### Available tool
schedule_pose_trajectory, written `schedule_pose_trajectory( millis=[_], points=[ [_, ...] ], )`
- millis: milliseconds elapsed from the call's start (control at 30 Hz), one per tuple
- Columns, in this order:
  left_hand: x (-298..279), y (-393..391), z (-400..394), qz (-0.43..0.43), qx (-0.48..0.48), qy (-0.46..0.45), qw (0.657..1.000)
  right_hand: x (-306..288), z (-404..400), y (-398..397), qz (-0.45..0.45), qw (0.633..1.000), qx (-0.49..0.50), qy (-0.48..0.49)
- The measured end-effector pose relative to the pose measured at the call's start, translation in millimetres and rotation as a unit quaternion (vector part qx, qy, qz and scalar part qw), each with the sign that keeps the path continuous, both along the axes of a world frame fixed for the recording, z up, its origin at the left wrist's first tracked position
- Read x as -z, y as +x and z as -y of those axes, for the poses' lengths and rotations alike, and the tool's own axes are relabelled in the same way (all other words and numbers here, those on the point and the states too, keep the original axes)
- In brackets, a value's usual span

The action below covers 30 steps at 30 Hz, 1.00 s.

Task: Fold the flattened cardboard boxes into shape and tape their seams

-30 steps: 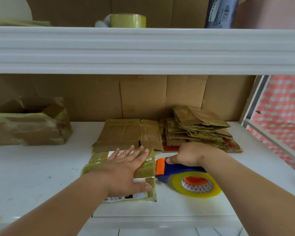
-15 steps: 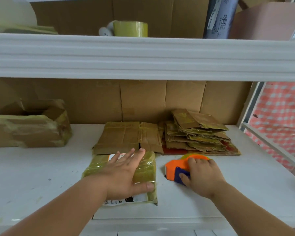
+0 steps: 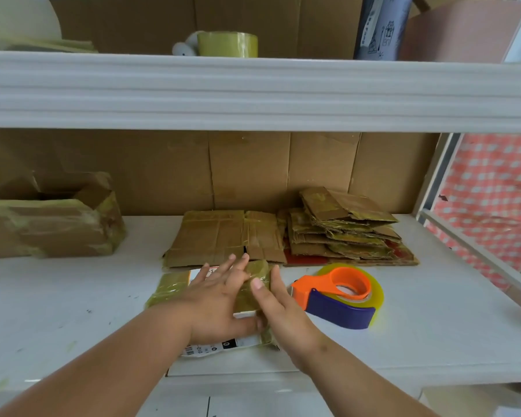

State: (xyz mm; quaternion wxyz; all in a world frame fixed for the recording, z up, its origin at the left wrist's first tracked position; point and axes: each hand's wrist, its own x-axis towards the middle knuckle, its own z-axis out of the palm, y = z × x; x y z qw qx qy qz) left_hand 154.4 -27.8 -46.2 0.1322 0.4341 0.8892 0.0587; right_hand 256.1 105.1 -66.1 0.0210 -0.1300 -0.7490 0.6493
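In the lower centre of the frame a small taped box (image 3: 211, 299), wrapped in yellowish tape with a white label showing at its near edge, lies on the white shelf (image 3: 433, 326). The left hand (image 3: 220, 302) lies flat on top of it with fingers spread and straight, apparently pinning it so it cannot slide. The right hand (image 3: 280, 314) stands on edge against the box's right side, fingers straight and together, holding nothing; it looks placed to press the tape down along that seam. Just to the right, clear of both hands, the tape dispenser (image 3: 340, 296) rests on its side, within easy reach for another strip. Behind, at centre, a flattened box (image 3: 223, 236) lies open, and a stack of flattened boxes (image 3: 343, 230) waits just right of it. At left stands a larger taped box (image 3: 51, 218).
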Motion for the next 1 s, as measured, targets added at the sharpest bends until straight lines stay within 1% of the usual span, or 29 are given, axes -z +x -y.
schedule_pose_trajectory(
  millis=[33, 67, 133, 200, 233, 267, 300, 333, 367, 400, 433, 467, 533, 567, 600, 667, 767, 833, 900, 1000],
  points=[
    [0.6, 1.5, 1.0, 0.006, -0.003, 0.010, 1.000, 0.3, 2.7, -1.5, 0.004, 1.000, 0.013, -0.026],
    [0.9, 2.5, 2.1, 0.011, -0.004, 0.028, 1.000, 2.2, 4.0, -3.3, 0.008, 0.999, 0.021, -0.031],
    [-1.6, -1.6, 8.2, 0.016, -0.019, 0.060, 0.998, 4.3, 3.8, -5.8, 0.026, 0.999, 0.026, -0.007],
    [-7.8, -12.0, 22.3, -0.012, -0.055, 0.055, 0.997, 2.9, 1.6, -4.6, 0.040, 0.999, 0.019, 0.007],
    [-9.8, -17.4, 31.9, -0.027, -0.088, 0.054, 0.994, 2.5, -0.1, -3.9, 0.041, 0.999, 0.019, 0.004],
    [-10.0, -22.1, 42.2, -0.023, -0.135, 0.065, 0.988, 5.2, -3.2, -4.5, 0.045, 0.999, 0.025, -0.008],
    [-7.9, -24.8, 52.7, 0.026, -0.201, 0.100, 0.974, 4.6, -2.8, -4.5, 0.049, 0.998, 0.033, -0.015],
    [-5.7, -23.5, 61.0, 0.113, -0.276, 0.158, 0.941, 8.7, -3.7, -6.9, 0.053, 0.998, 0.038, -0.026],
    [-2.2, -19.7, 65.9, 0.220, -0.344, 0.226, 0.884, 10.4, -2.1, -8.6, 0.062, 0.997, 0.040, -0.035],
    [2.3, -15.2, 67.5, 0.312, -0.396, 0.278, 0.818, 14.8, -1.2, -10.9, 0.075, 0.995, 0.042, -0.052],
    [7.4, -12.5, 67.1, 0.375, -0.431, 0.312, 0.759, 19.1, 0.0, -12.7, 0.087, 0.993, 0.048, -0.067],
    [11.9, -11.4, 65.9, 0.415, -0.449, 0.339, 0.715, 27.5, -0.8, -15.3, 0.099, 0.991, 0.048, -0.082],
    [20.4, -10.6, 65.6, 0.461, -0.459, 0.382, 0.657, 40.6, -1.3, -17.0, 0.109, 0.988, 0.037, -0.099],
    [23.2, -10.2, 66.5, 0.474, -0.460, 0.399, 0.636, 42.2, -0.8, -16.5, 0.110, 0.989, 0.035, -0.094],
    [25.1, -9.7, 67.2, 0.481, -0.458, 0.413, 0.623, 42.7, -1.5, -16.4, 0.111, 0.989, 0.037, -0.087],
    [26.1, -10.1, 69.3, 0.488, -0.455, 0.426, 0.611, 40.8, -2.3, -15.5, 0.123, 0.989, 0.035, -0.068],
    [25.4, -11.4, 70.3, 0.485, -0.448, 0.423, 0.620, 41.4, -7.6, -13.6, 0.140, 0.990, 0.016, -0.018],
    [23.4, -13.9, 69.5, 0.470, -0.438, 0.417, 0.642, 38.5, -8.9, -10.5, 0.160, 0.986, -0.002, 0.036],
    [23.4, -21.4, 68.3, 0.443, -0.428, 0.403, 0.677, 29.9, -9.3, -9.7, 0.178, 0.980, -0.009, 0.087],
    [22.3, -26.9, 69.3, 0.421, -0.420, 0.354, 0.722, 24.0, -13.6, -13.0, 0.192, 0.969, -0.011, 0.156]
  ],
)
